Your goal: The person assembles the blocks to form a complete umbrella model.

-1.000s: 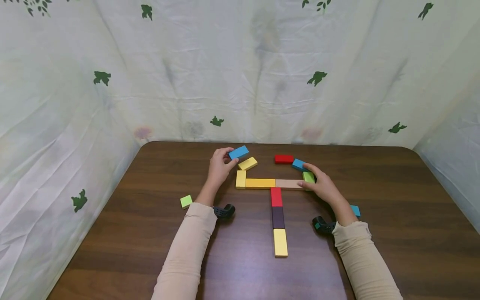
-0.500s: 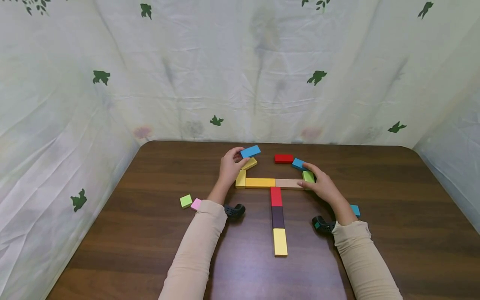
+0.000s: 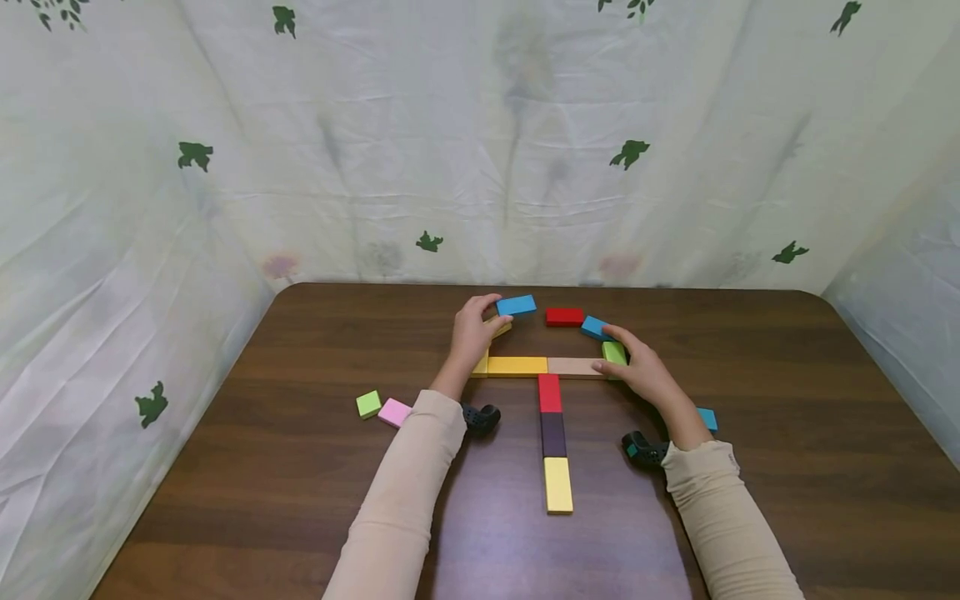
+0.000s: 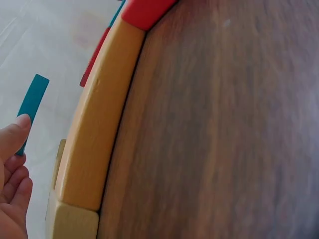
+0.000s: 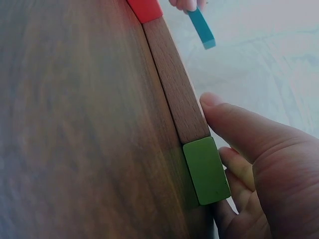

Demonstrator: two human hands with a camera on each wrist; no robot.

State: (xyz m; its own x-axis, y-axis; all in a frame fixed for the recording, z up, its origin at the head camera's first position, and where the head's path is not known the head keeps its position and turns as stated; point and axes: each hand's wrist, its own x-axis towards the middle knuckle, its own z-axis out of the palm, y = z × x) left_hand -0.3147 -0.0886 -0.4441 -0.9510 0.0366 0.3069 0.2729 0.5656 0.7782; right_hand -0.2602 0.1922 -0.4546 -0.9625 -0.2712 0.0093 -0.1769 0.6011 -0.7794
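Observation:
My left hand (image 3: 471,337) pinches a blue wooden block (image 3: 517,305) between thumb and fingertips, above the far end of the table; the left wrist view shows the thumb (image 4: 15,132) on its side. Under that hand a tilted yellow block (image 3: 501,328) is partly hidden. My right hand (image 3: 643,369) rests around the green block (image 3: 614,352), fingers spread rather than closed on it. Its thumb lies by the end of a plain wood block (image 3: 576,367), and its fingertips touch a second blue block (image 3: 595,327). Left of that blue block lies a red block (image 3: 565,317).
An orange-yellow block (image 3: 517,367) continues the row to the left. Below it runs a column: red (image 3: 550,392), dark purple (image 3: 552,435), yellow (image 3: 558,485). Loose green (image 3: 368,404) and pink (image 3: 394,412) blocks lie left. Another blue block (image 3: 707,418) sits by the right wrist.
My left hand has carried the blue block to the right, towards the red one, and the block has turned more level. The pink block has come into sight. My right hand stays put.

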